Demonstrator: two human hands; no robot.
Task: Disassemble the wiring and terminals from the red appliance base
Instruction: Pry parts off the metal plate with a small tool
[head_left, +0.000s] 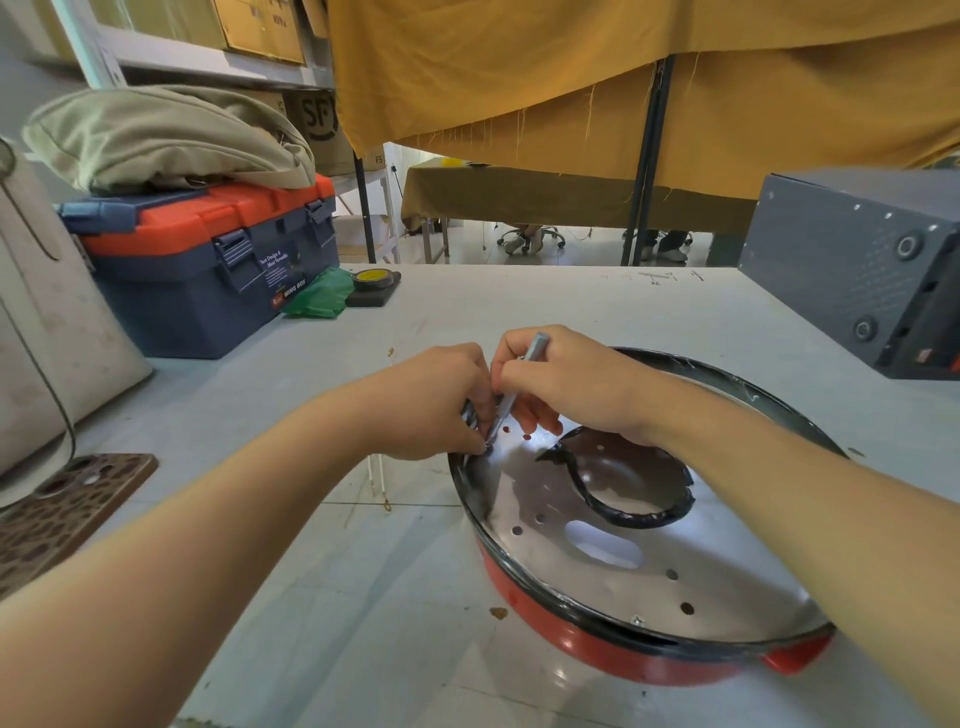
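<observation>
The red appliance base (613, 657) lies on the white table with its shiny perforated metal plate (649, 587) facing up and a black curved piece (636, 517) on the plate. My right hand (566, 382) grips a slim grey metal tool (522, 384) like a pen, its tip down at the base's far-left rim. My left hand (441, 402) pinches a small metal part (470, 415) at that same rim, touching the tool. What sits under the fingers is hidden.
A blue and orange toolbox (208, 260) with a beige bag (161, 137) on top stands at the back left. A tape roll (374, 280) and green cloth (317, 296) lie beside it. A dark grey box (862, 270) stands at the right. A phone (62, 512) lies at the left edge.
</observation>
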